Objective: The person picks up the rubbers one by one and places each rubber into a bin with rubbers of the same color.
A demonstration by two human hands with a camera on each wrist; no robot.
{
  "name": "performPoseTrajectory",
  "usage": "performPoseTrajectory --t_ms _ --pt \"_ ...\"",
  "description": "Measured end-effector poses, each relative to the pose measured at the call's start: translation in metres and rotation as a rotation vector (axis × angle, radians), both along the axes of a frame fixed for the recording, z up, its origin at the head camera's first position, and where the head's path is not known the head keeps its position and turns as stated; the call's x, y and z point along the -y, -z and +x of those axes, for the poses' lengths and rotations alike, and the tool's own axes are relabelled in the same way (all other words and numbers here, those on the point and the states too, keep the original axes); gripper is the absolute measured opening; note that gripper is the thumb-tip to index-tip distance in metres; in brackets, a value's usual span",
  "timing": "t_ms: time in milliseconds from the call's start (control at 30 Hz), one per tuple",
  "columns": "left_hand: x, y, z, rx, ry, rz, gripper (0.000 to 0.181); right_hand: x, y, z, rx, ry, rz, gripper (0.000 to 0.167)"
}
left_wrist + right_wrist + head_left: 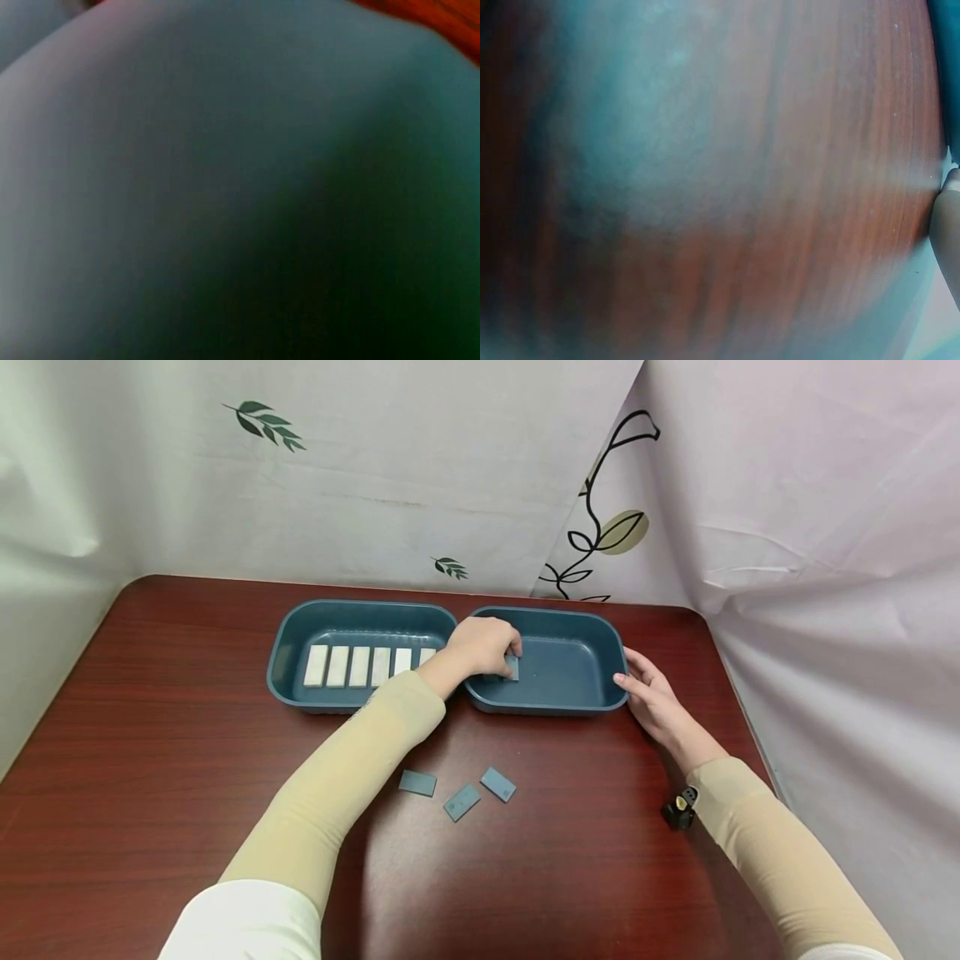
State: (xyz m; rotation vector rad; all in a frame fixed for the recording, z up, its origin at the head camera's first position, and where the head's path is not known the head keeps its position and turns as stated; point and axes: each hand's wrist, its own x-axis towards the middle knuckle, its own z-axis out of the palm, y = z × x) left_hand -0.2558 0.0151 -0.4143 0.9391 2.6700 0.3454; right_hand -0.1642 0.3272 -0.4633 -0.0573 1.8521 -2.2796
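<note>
In the head view my left hand [483, 645] reaches over the left end of the right-hand blue tray [566, 705]. Its thumb and fingers pinch a small blue-grey tile [512, 668] inside that tray; the hand hides part of what lies there. My right hand [655, 697] holds the tray's right end, thumb at the rim and fingers along the outer side. In the right wrist view a fingertip [949, 217] shows at the right edge, by the blue tray [949, 67]. The left wrist view is dark and blurred.
A second blue tray [277, 675] on the left holds several white tiles [337, 666] in a row. Nearer on the brown table [555, 860] lie three blue-grey tiles [461, 802]. A black object [678, 810] is beside my right wrist. White cloth [337, 485] hangs behind the table.
</note>
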Motion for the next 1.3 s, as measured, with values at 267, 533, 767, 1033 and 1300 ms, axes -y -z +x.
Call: performPoseTrajectory --t_ms 267,533,767,1033,1300 --pt "0.0005 0.0001 -0.0002 0.0 0.003 0.001 0.035 -0.0001 0.0006 -0.0007 0.006 -0.007 0.004 0.042" --pt "0.0011 0.0003 0.0 0.003 0.005 0.006 0.034 -0.0002 0.001 -0.0004 0.003 -0.008 -0.003 0.041" --pt "0.0016 0.0006 -0.0005 0.0 0.01 0.002 0.034 -0.0011 0.0011 -0.0003 -0.003 -0.011 -0.012 0.041" --pt "0.0019 0.0001 0.0002 0.0 0.013 0.002 0.034 -0.002 0.0028 -0.0011 -0.005 -0.018 -0.013 0.041" --pt "0.0024 -0.0003 0.0005 -0.003 0.008 0.005 0.033 -0.0022 0.0033 -0.0012 -0.007 -0.021 -0.013 0.041"
